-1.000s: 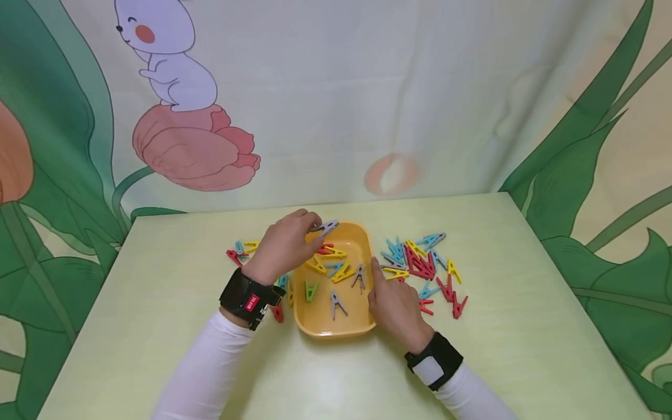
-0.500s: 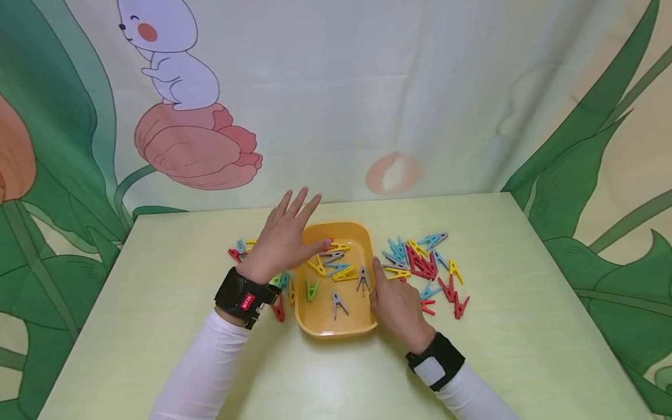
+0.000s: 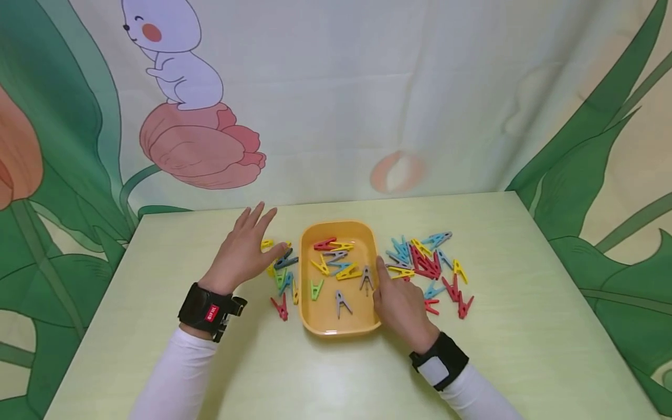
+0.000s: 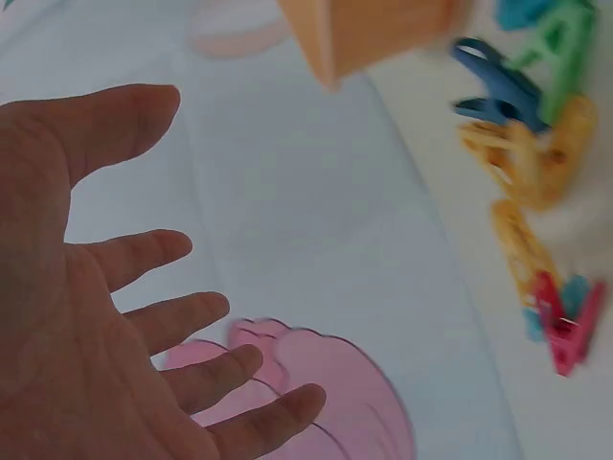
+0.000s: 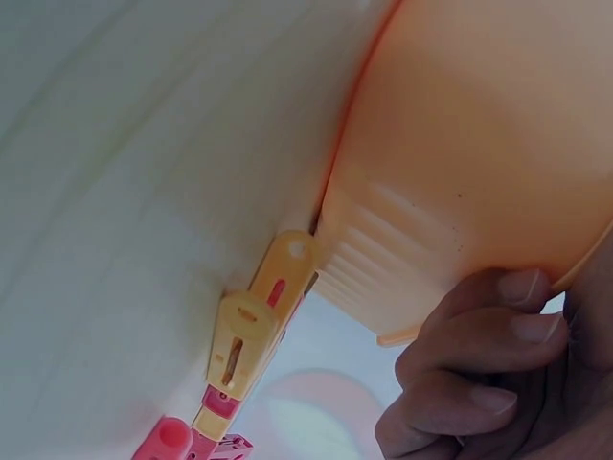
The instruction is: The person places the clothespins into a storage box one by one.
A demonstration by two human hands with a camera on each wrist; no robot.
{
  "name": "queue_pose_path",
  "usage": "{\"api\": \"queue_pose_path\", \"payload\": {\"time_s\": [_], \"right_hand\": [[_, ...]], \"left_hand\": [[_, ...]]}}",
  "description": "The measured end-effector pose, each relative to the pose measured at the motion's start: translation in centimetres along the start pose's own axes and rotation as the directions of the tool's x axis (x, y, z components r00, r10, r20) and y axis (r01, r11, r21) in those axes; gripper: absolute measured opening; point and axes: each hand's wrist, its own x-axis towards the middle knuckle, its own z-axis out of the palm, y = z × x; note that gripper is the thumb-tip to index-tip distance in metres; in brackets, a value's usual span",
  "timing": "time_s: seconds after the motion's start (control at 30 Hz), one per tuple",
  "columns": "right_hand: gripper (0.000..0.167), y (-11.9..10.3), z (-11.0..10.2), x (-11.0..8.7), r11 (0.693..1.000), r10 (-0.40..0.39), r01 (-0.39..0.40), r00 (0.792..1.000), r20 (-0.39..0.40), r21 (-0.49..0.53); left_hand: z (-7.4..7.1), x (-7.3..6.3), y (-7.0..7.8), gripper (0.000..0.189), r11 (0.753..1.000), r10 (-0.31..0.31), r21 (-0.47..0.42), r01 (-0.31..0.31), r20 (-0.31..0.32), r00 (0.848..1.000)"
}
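A yellow-orange plastic tray (image 3: pixel 325 326) sits mid-table with several clothespins inside, among them a grey clothespin (image 3: pixel 342 302) and a green clothespin (image 3: pixel 316 290). My left hand (image 3: pixel 238 256) is spread, with nothing in it, above the clothespins left of the tray; in the left wrist view its fingers (image 4: pixel 206 379) are apart. A dark blue clothespin (image 3: pixel 286 262) lies near its thumb. My right hand (image 3: pixel 404 306) holds the tray's right edge, index finger along the rim. In the right wrist view its other fingers (image 5: pixel 469 355) are curled against the outer wall; the thumb is hidden.
Right of the tray lies a loose heap of red clothespins (image 3: pixel 425 265), blue, yellow and grey ones. A red clothespin (image 3: pixel 282 307) lies by the tray's left side. Behind the pale table (image 3: pixel 173 280) hangs a printed cloth (image 3: pixel 315 116).
My left hand let go of a grey clothespin over the tray, spread its fingers and moved left, over the clothespins there. The right hand has stayed at the tray's edge.
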Motion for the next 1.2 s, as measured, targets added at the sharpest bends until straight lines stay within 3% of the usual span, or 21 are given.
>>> {"api": "queue_pose_path", "payload": {"time_s": [0.2, 0.33, 0.6, 0.8, 1.07, 1.2], "right_hand": [[0.064, 0.1, -0.1, -0.1, 1.0, 0.007, -0.007, 1.0, 0.009, 0.003], [0.064, 0.0, -0.1, -0.1, 1.0, 0.015, -0.015, 1.0, 0.02, 0.005], [0.064, -0.1, -0.1, -0.1, 1.0, 0.008, -0.008, 1.0, 0.007, -0.009], [0.064, -0.3, -0.2, -0.1, 1.0, 0.01, -0.01, 1.0, 0.017, -0.007], [0.064, -0.3, -0.2, 0.0, 1.0, 0.016, -0.016, 1.0, 0.013, -0.013], [0.064, -0.1, -0.2, 0.0, 1.0, 0.01, -0.01, 1.0, 0.006, -0.021]], "left_hand": [[1.9, -0.2, -3.2, 0.073, 0.996, -0.094, 0.0, 0.094, 0.039, 0.995], [3.2, -0.4, -4.3, 0.068, 0.993, -0.118, 0.021, 0.117, 0.066, 0.991], [4.8, -0.4, -4.4, 0.051, 0.994, -0.076, 0.091, 0.065, 0.119, 0.99], [5.4, -0.4, -4.5, 0.042, 0.992, -0.099, 0.101, 0.082, 0.18, 0.979], [5.6, -0.1, -5.0, 0.032, 0.991, -0.132, 0.06, 0.123, 0.198, 0.971], [5.7, -0.1, -5.2, 0.027, 0.991, -0.129, 0.067, 0.119, 0.182, 0.975]]}}
